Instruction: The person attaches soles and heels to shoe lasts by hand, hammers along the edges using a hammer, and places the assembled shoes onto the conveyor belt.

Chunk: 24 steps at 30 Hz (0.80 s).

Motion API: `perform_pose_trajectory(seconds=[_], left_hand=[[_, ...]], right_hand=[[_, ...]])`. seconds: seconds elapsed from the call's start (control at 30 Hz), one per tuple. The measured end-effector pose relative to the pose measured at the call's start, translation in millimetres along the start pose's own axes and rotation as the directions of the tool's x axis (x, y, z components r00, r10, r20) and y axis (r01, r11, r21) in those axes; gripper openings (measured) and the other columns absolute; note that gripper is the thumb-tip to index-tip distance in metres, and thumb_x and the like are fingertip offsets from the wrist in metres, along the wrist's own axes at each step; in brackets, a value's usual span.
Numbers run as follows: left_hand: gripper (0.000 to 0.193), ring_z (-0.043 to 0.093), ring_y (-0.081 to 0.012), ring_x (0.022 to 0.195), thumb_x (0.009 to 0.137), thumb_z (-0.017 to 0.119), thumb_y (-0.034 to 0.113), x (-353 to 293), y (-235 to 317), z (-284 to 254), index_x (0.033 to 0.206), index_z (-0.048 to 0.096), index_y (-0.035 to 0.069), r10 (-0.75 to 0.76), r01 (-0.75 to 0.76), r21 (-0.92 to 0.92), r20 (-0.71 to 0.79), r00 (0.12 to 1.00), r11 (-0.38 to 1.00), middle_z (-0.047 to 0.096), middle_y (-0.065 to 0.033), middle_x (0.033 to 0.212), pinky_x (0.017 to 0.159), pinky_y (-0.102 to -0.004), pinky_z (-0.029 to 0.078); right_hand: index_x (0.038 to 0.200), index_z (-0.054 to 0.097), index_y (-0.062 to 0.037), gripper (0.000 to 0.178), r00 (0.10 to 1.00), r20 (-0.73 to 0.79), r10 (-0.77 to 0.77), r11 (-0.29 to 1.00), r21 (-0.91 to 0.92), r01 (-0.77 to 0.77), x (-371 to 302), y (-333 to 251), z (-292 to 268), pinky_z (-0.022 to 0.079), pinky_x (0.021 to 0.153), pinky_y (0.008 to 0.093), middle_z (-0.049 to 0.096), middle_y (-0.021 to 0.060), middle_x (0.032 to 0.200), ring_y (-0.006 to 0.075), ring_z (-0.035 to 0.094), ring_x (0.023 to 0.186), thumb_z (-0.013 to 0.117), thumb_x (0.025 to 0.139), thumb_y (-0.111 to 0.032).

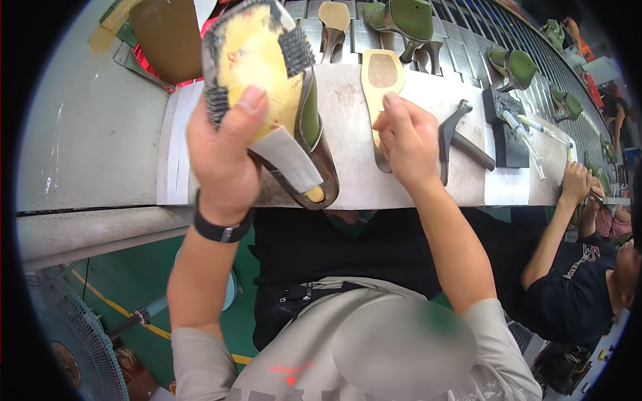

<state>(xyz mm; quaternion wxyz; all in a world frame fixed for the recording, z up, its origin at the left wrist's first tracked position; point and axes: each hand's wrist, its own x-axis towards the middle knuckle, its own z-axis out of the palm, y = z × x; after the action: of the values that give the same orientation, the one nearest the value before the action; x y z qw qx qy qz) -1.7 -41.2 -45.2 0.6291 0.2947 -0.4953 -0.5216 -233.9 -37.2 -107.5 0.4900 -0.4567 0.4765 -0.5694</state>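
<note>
My left hand (224, 150) grips a green shoe upper on its last (267, 80), bottom side up, showing a yellow glued insole with dark roughened edges and a grey shank strip. The thumb presses on the yellow surface. My right hand (408, 137) rests on a tan outsole (381, 77) that lies flat on the worn white bench (348, 134), fingers pinched on its narrow part.
A dark metal hand tool (455, 137) lies right of my right hand. A black block (505, 127) with brushes sits further right. Green high-heeled shoes (408, 20) ride a conveyor behind the bench. Another person's arm (562, 214) works at the right. A fan (73, 341) stands lower left.
</note>
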Motion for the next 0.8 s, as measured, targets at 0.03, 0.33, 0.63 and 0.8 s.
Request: perform_pose_trajectory(seconds=[0.03, 0.33, 0.63, 0.8], left_hand=[[0.037, 0.066, -0.0122, 0.102, 0.103, 0.068, 0.022, -3, -8, -1, 0.128, 0.064, -0.005, 0.020, -0.024, -0.067, -0.065, 0.998, 0.997, 0.071, -0.0081, 0.118, 0.094, -0.0296, 0.052], [0.069, 0.049, -0.0310, 0.147, 0.111, 0.051, 0.048, 11, 14, -20, 0.154, 0.042, -0.004, -0.051, 0.096, -0.428, 0.116, 0.992, 0.899, 0.050, -0.0223, 0.158, 0.119, -0.0469, 0.043], [0.061, 0.057, -0.0397, 0.140, 0.111, 0.050, 0.037, 18, 40, -15, 0.158, 0.039, 0.000, -0.174, 0.289, -0.515, 0.261, 0.949, 0.807, 0.051, -0.0309, 0.153, 0.113, -0.0496, 0.052], [0.060, 0.061, -0.0411, 0.135, 0.111, 0.051, 0.030, 4, 54, 11, 0.161, 0.035, 0.001, -0.131, 0.205, -0.272, 0.269, 0.954, 0.940, 0.055, -0.0339, 0.148, 0.109, -0.0508, 0.055]], right_hand=[[0.079, 0.068, 0.0015, 0.046, 1.000, 0.005, -0.001, 1.000, -0.001, 0.001, 4, -1, 3, 0.039, 0.055, 0.0258, 0.059, 0.0004, 0.064, 0.0065, 0.047, 0.058, 0.064, 0.107, -0.034], [0.110, 0.066, 0.0008, 0.020, 0.947, -0.013, -0.322, 0.743, -0.624, 0.244, -40, 17, -30, 0.044, 0.113, 0.0444, 0.053, 0.0339, 0.150, 0.0435, 0.056, 0.138, 0.071, 0.100, -0.016], [0.145, 0.050, 0.0007, 0.058, 0.882, 0.084, 0.463, 0.747, 0.499, -0.440, -198, -15, -73, 0.059, 0.099, 0.0445, 0.061, 0.0245, 0.144, 0.0320, 0.070, 0.118, 0.065, 0.103, -0.037], [0.121, 0.068, 0.0098, 0.025, 0.884, 0.214, 0.416, 0.817, 0.339, -0.466, -174, -6, -38, 0.066, 0.080, 0.0403, 0.076, 0.0231, 0.104, 0.0303, 0.078, 0.095, 0.066, 0.100, -0.006]])
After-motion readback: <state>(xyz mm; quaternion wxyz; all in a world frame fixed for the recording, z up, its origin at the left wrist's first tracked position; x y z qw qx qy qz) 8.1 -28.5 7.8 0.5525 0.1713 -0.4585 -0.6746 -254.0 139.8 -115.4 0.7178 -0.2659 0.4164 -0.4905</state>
